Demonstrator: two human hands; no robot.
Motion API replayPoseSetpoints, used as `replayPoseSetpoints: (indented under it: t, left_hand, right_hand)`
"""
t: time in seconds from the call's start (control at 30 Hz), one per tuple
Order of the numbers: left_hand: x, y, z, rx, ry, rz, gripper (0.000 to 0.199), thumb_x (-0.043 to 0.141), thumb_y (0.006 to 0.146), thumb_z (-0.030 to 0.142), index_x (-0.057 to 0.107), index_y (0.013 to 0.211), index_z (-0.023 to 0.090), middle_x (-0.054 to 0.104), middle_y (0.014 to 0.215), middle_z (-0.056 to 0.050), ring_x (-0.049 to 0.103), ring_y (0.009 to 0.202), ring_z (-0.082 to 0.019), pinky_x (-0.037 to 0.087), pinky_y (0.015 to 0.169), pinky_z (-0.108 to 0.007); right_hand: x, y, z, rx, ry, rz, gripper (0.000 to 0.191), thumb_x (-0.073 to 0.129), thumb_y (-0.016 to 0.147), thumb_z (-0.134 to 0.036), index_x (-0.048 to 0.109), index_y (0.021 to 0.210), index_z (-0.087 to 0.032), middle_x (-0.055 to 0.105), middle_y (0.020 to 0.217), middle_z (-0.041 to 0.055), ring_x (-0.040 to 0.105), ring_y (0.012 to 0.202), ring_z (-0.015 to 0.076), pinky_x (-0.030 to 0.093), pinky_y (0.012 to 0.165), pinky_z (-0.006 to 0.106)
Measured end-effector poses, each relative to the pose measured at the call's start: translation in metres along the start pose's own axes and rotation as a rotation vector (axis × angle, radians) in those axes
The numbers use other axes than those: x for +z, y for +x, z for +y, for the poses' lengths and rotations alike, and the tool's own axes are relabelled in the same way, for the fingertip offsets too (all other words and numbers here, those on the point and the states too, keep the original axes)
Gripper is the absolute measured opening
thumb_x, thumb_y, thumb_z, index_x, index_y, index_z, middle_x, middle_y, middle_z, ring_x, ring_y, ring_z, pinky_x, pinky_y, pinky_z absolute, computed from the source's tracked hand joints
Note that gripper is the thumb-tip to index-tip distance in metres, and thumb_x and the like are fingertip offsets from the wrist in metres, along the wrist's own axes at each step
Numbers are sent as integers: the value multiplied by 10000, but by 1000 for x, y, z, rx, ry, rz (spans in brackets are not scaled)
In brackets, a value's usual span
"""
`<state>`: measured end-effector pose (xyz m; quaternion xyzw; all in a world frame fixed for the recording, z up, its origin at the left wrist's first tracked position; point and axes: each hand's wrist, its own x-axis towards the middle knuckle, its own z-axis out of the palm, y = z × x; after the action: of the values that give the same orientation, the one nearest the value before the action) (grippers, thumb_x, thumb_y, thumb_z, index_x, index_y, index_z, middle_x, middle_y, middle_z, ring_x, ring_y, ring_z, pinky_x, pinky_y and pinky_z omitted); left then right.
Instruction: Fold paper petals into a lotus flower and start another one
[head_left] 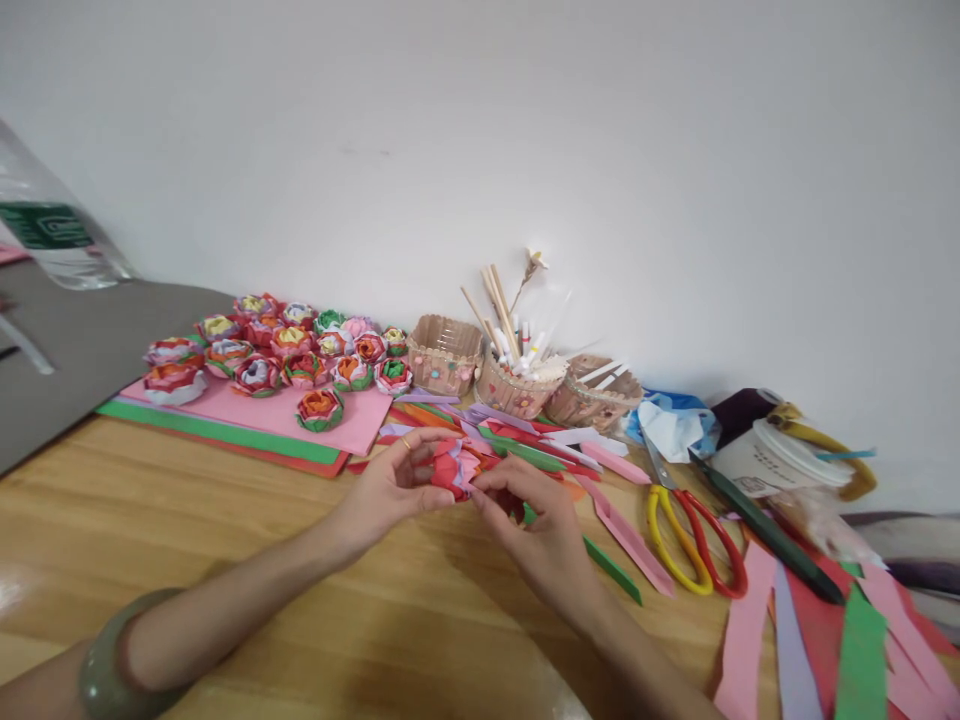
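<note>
Between my two hands, above the wooden table, is a folded paper flower (456, 468) in red with lilac and some orange. My left hand (401, 478) grips its left side, thumb below and fingers behind. On the flower's right edge, the thumb and fingers of my right hand (529, 510) are pinched together. Behind my hands lies a pile of folded paper strips (517, 435) in lilac, red, green and pink. To the left, several finished paper flowers (319, 408) stand in rows on a pink paper sheet (360, 425).
Against the wall stand three decorated baskets (446, 365), one full of sticks and pens. Right of my hands lie scissors (694, 540), a dark green pen-shaped tool (772, 530), a white lidded tub (780, 455) and cut paper strips (862, 640). A plastic bottle (56, 235) is at far left.
</note>
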<state>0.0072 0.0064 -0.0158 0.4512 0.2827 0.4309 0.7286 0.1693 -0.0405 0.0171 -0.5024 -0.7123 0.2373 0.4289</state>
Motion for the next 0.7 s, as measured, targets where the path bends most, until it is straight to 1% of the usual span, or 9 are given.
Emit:
replayPoseSetpoints:
  t: [0.1, 0.23, 0.3, 0.4, 0.5, 0.57, 0.63, 0.7]
  left_hand:
    - [2, -2, 2, -45, -12, 11, 458, 794, 543, 221, 593, 954, 204, 654, 956, -46, 588, 883, -199, 458, 759, -304]
    - [5, -3, 3, -95, 28, -22, 417, 773, 579, 255, 591, 949, 192, 657, 953, -55, 596, 844, -195, 460, 731, -309]
    - [4, -3, 3, -95, 42, -15, 419, 778, 569, 244, 584, 938, 195, 656, 936, -45, 594, 857, -191, 449, 768, -315]
    - [3, -1, 1, -84, 68, 14, 431, 786, 548, 229, 569, 919, 197, 646, 940, -42, 586, 894, -198, 432, 805, -325]
    - [2, 0, -1, -101, 89, 36, 464, 789, 541, 229, 543, 933, 195, 628, 945, -47, 583, 888, -198, 440, 772, -319]
    - [2, 0, -1, -122, 102, 41, 472, 784, 550, 241, 526, 943, 193, 619, 930, -44, 583, 853, -187, 449, 721, -303]
    - [3, -1, -1, -131, 110, 43, 464, 778, 561, 258, 522, 943, 192, 619, 919, -43, 583, 833, -182, 452, 696, -297]
    - [4, -1, 0, -118, 106, 57, 449, 778, 559, 260, 534, 929, 190, 626, 948, -50, 583, 877, -191, 452, 744, -310]
  right_hand:
    - [0, 0, 1, 33, -37, -9, 124, 540, 781, -147, 641, 711, -162, 569, 605, 0, 475, 538, 100, 368, 487, 201]
    - [2, -2, 3, -9, -134, 12, 144, 524, 772, -131, 644, 697, -161, 590, 599, 1, 480, 510, 91, 371, 473, 187]
    - [4, -3, 5, -53, -198, 43, 146, 515, 767, -126, 641, 703, -164, 593, 594, -2, 485, 490, 87, 368, 455, 180]
    - [8, -5, 11, -169, -337, 113, 157, 498, 767, -114, 638, 715, -162, 602, 609, 7, 507, 492, 89, 385, 463, 181]
    - [11, -6, 16, -319, -536, 202, 176, 487, 764, -88, 642, 718, -156, 623, 624, 24, 551, 531, 110, 408, 505, 198]
    - [11, -7, 17, -388, -656, 242, 181, 486, 766, -86, 645, 716, -157, 639, 630, 32, 579, 562, 130, 415, 530, 216]
    - [10, -7, 16, -410, -720, 253, 178, 489, 776, -98, 645, 720, -164, 650, 638, 32, 596, 582, 139, 418, 545, 225]
    - [9, -8, 15, -404, -727, 264, 166, 502, 792, -115, 643, 725, -170, 654, 641, 27, 601, 585, 134, 417, 543, 222]
